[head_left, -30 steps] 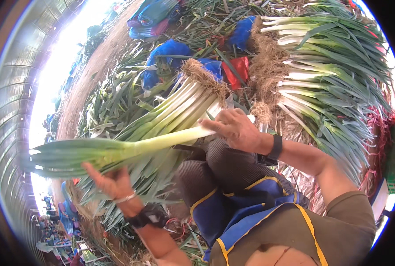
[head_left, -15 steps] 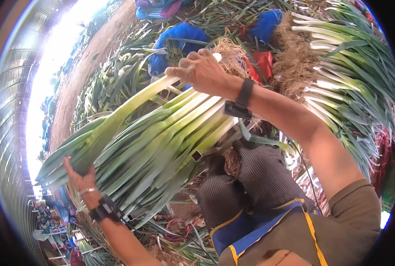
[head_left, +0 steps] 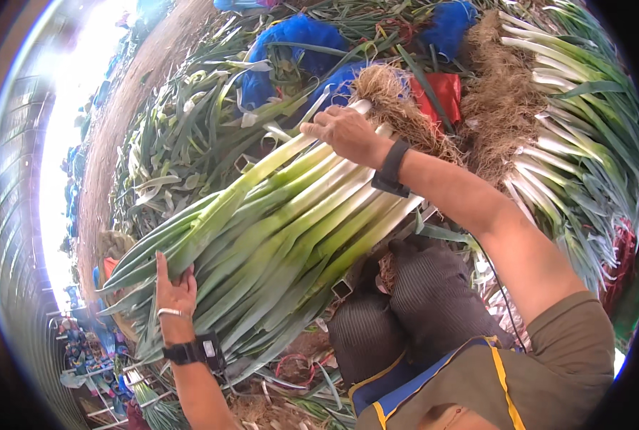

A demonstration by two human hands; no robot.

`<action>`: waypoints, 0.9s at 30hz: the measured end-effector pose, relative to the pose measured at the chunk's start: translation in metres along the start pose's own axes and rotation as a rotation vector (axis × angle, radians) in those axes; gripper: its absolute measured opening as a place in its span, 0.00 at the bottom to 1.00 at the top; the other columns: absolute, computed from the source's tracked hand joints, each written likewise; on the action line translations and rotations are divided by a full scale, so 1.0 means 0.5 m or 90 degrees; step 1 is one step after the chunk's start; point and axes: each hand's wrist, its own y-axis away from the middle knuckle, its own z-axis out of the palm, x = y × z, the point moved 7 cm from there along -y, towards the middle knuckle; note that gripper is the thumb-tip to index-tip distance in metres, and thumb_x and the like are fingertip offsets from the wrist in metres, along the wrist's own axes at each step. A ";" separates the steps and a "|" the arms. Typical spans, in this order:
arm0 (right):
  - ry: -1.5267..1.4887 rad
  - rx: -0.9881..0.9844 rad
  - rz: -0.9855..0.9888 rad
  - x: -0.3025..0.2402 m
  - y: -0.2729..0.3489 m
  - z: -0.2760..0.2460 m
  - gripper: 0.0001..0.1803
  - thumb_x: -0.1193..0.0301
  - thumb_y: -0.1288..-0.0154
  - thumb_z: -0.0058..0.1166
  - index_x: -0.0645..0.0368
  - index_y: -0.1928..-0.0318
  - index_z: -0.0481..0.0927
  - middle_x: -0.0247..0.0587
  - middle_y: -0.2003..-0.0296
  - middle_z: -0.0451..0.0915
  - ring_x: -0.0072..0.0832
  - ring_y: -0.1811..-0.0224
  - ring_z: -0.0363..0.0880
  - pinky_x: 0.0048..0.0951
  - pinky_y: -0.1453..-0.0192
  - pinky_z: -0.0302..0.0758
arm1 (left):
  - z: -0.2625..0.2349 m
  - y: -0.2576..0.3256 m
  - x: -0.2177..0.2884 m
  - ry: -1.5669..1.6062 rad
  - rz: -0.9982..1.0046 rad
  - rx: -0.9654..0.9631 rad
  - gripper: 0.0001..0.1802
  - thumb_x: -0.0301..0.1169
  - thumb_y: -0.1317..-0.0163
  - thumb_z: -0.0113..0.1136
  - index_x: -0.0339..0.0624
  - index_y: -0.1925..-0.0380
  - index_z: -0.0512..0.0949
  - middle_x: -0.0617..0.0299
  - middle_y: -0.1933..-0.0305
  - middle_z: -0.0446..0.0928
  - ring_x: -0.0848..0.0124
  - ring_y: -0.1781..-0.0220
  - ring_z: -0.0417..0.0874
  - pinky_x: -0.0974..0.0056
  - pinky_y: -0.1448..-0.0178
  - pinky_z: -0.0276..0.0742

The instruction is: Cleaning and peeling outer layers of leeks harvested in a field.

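**Leek bundle lying across my lap, a hand at each end**

Head view: compared with half a second ago, my right hand (head_left: 348,132) sits lower and nearer the root end, and the leeks (head_left: 276,236) lie flatter, fanned out wider across my knees (head_left: 405,301). My left hand (head_left: 175,290) has shifted up from below the green tips and now presses against the leaf end.

The bundle runs diagonally, white stalks and roots (head_left: 395,97) at the upper right, green leaves at the lower left. My right hand rests on the top stalk, fingers curled down over it, close together. My left hand is flat against the leaves, fingers straight and pressed together, pointing up; I cannot tell whether the thumb grips anything.

No real containers show. Blue bags (head_left: 298,39) lie among loose leaves behind the bundle, with a red piece (head_left: 445,93) just beside the roots. A second stack of leeks (head_left: 577,150) lies to my right, roots toward the bundle.
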 end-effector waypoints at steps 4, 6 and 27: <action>0.006 -0.007 0.014 -0.020 0.005 0.001 0.16 0.71 0.37 0.49 0.47 0.49 0.80 0.34 0.64 0.79 0.33 0.58 0.78 0.33 0.57 0.78 | -0.019 0.084 -0.024 -0.192 -0.222 -0.224 0.22 0.52 0.42 0.66 0.43 0.70 0.81 0.60 0.78 0.80 0.71 0.84 0.78 0.69 0.80 0.73; 0.010 -0.011 0.031 -0.010 0.015 0.013 0.16 0.70 0.38 0.49 0.47 0.50 0.81 0.34 0.64 0.79 0.33 0.58 0.78 0.32 0.58 0.79 | 0.053 0.118 -0.013 -0.350 -0.031 -0.323 0.22 0.49 0.38 0.63 0.39 0.74 0.80 0.58 0.85 0.77 0.70 0.90 0.73 0.68 0.86 0.69; -0.067 -0.044 0.024 0.013 0.038 0.048 0.12 0.68 0.38 0.50 0.46 0.55 0.81 0.36 0.68 0.77 0.36 0.59 0.77 0.37 0.57 0.75 | 0.373 -0.019 -0.050 -1.218 0.507 -0.435 0.28 0.55 0.29 0.36 0.68 0.31 0.62 0.61 0.38 0.71 0.59 0.34 0.68 0.50 0.33 0.56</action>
